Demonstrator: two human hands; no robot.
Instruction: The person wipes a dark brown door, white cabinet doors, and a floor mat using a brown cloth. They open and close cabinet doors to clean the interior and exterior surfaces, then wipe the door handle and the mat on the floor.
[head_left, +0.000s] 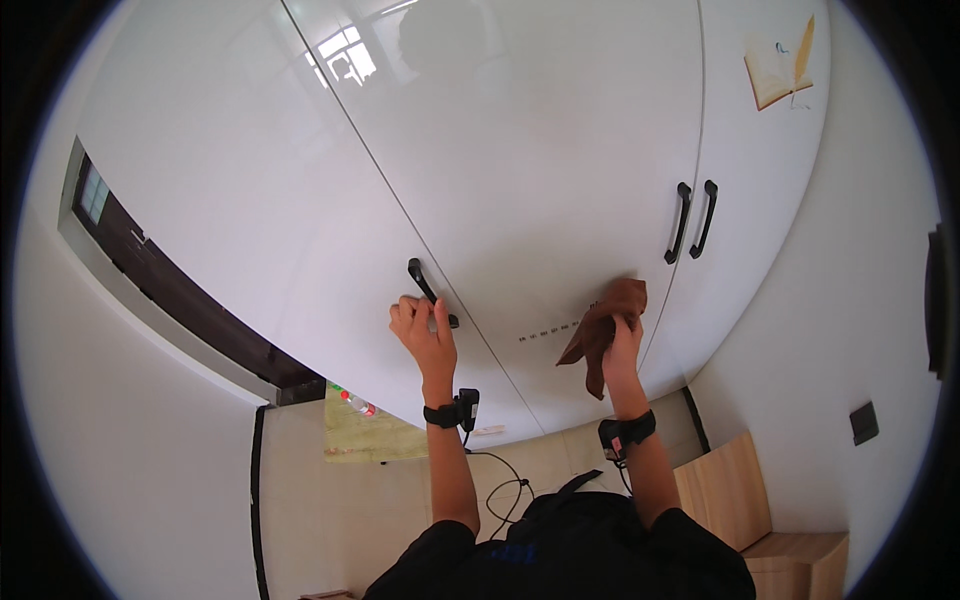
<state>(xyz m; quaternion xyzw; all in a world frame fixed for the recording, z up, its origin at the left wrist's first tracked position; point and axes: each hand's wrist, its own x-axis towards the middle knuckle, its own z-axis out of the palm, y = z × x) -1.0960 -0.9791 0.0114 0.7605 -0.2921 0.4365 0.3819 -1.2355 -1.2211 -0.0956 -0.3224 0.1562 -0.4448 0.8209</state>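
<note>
Before me stands a glossy white wardrobe door bearing a line of small printed characters. My left hand has its fingers and thumb curled around the lower part of a black door handle on the neighbouring panel. Bunched in my right hand is a brown cloth, held at the door's surface beside the printed line. Its loose corners hang down and cover part of that line. Each of my wrists wears a black strap with a small device.
Two more black handles flank the right seam. At left is a dark door in a frame. A bottle with a red cap lies by a greenish mat. A looped cable hangs near my body; wooden furniture stands lower right.
</note>
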